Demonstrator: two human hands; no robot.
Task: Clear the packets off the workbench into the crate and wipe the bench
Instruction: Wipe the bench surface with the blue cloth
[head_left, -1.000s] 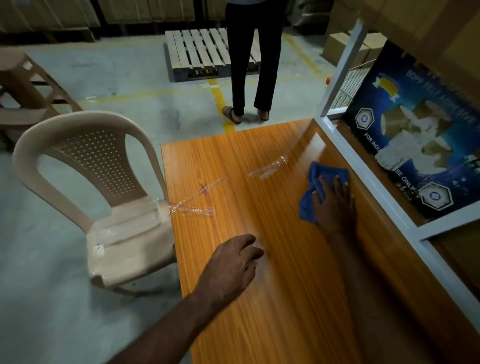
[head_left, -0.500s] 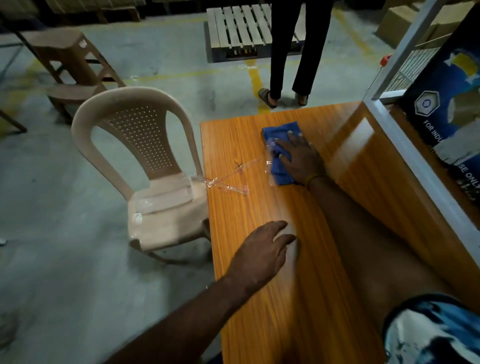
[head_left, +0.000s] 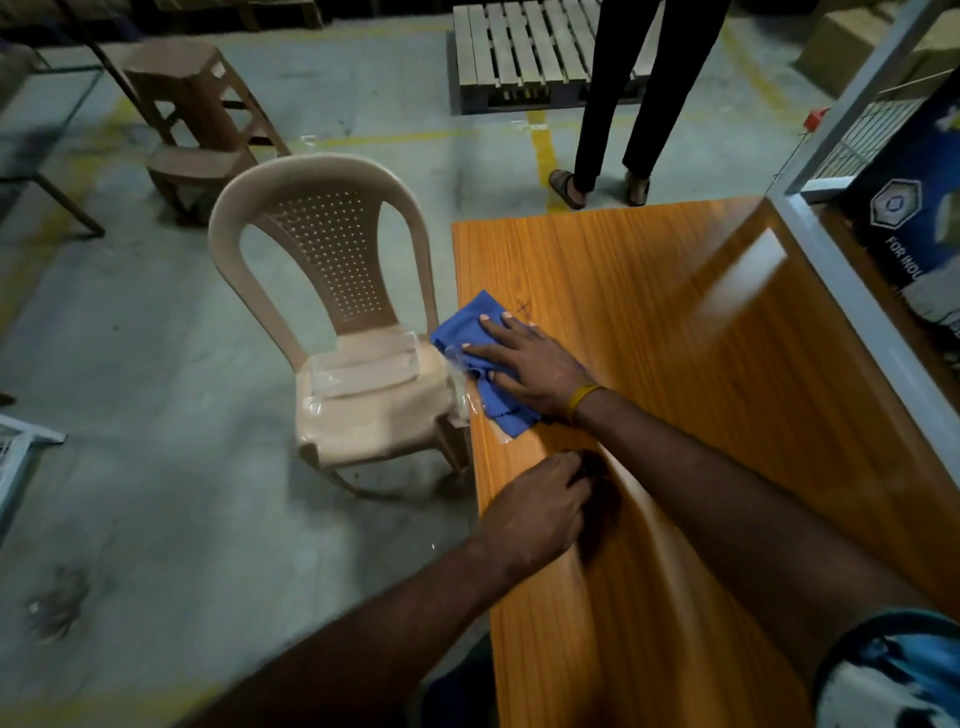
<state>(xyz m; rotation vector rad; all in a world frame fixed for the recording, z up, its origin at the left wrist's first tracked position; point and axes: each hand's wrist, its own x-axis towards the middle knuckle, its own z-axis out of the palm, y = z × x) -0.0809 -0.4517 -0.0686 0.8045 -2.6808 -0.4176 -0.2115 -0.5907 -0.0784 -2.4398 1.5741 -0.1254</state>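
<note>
Wiping the left edge of the workbench with a blue cloth.

My right hand (head_left: 530, 366) lies flat, fingers (head_left: 485, 354) spread, pressing the blue cloth (head_left: 480, 364) onto the orange workbench (head_left: 675, 364) at its left edge; clear packets (head_left: 460, 387) are bunched at that edge under the cloth, beside the beige chair (head_left: 343, 332), whose seat holds more clear plastic (head_left: 363, 366). My left hand (head_left: 535, 512) rests nearer me on the bench, fingers curled loosely, holding nothing. Someone's legs (head_left: 623, 93) stand beyond, by a pallet (head_left: 514, 52).

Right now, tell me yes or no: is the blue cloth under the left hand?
No. The blue cloth lies under the flat right hand at the bench edge; the left hand rests on bare wood.
</note>
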